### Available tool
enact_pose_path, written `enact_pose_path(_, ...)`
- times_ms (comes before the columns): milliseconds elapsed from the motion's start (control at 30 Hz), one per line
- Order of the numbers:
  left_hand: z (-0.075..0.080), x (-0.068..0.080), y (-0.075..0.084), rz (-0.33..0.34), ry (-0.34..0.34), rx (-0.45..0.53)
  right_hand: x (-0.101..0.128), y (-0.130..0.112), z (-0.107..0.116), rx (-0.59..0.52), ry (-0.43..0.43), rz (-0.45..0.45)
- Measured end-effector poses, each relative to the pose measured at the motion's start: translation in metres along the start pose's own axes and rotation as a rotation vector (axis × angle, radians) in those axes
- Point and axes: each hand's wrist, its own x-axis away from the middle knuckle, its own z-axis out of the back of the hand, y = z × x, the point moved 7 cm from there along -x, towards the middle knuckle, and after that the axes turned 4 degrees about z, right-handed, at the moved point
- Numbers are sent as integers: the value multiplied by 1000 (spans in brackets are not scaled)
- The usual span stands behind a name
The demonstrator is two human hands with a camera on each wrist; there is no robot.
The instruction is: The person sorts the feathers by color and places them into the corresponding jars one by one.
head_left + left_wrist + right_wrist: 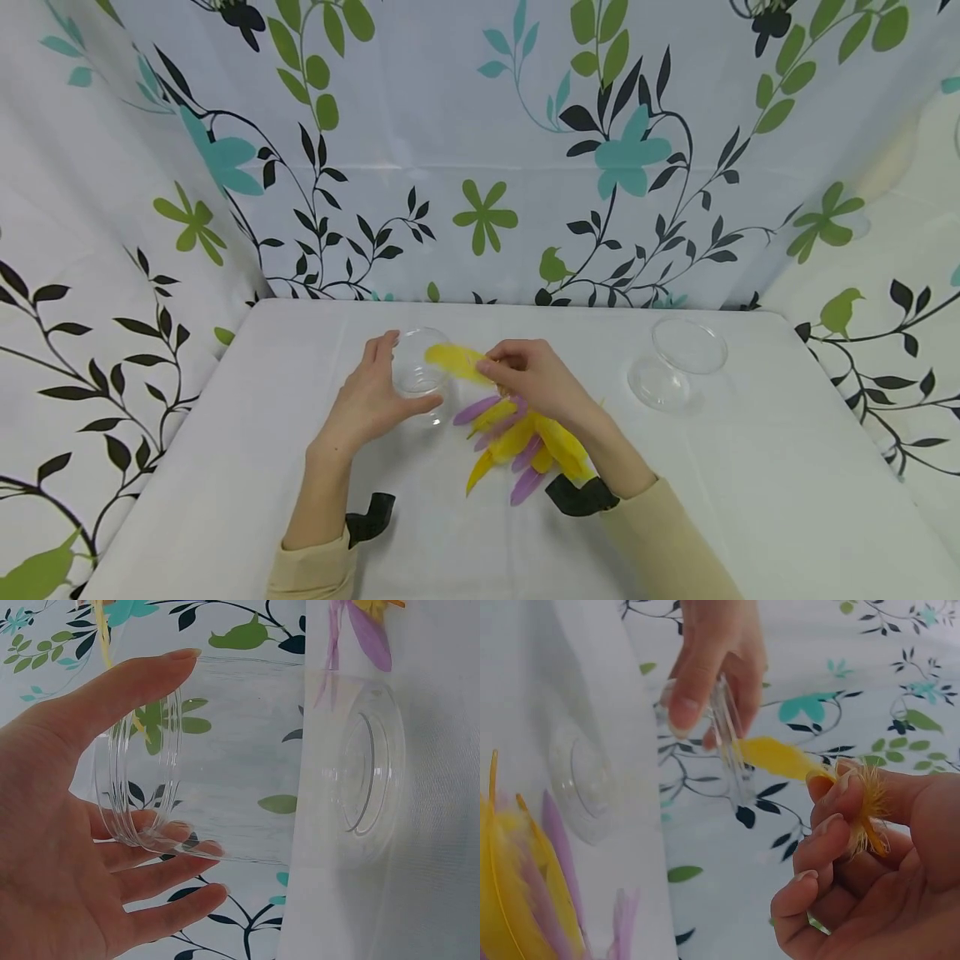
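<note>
L hand: our left hand [372, 398] grips the clear jar [417, 372], tipped on its side on the white table [750, 467], mouth twd our R hand.
R hand: our right hand [530, 377] pinches a yellow feather [457, 362] by the quill, tip at the jar mouth.
Pile: yellow & purple feathers [517, 446] under our R wrist.
Far R: 2 clear lids [675, 362], well apart from the jar.

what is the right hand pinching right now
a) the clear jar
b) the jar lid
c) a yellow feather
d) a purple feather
c: the right hand pinches a yellow feather by its fluffy quill end, its tip pointing at the mouth of the clear jar, which the left hand holds tilted on the table; the purple feathers lie in the pile under the right wrist.
</note>
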Motion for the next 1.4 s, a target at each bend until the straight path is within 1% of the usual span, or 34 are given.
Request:
enact_pose_path(167,-1,1,-1,-9,-1,0,-15,6,-16,-24,-33,-62)
enact_pose_path(367,-4,2,-3,-9,-14,-6,-26,16,-30,-83,1,-111)
enact_pose_path(467,-5,2,-3,-9,-17,-7,-30,20,-34,-106,32,-112)
enact_pose_path(667,-5,3,-1,-30,-5,-13,-34,20,-39,-104,116,-87)
enact_pose_path(900,-4,3,2,-53,12,-10,-38,18,-43,-101,214,-29)
enact_pose_path(1000,-3,2,3,-62,22,-12,-38,18,-45,-110,242,-21)
enact_pose_path(1100,-2,3,3,-67,28,-12,-37,19,-46,-128,254,-33)
enact_pose_path(1233,0,3,2,-73,36,-11,-36,20,-47,-126,246,-51)
enact_pose_path(1400,2,3,2,-68,32,-11,-31,19,-47,-130,231,-23)
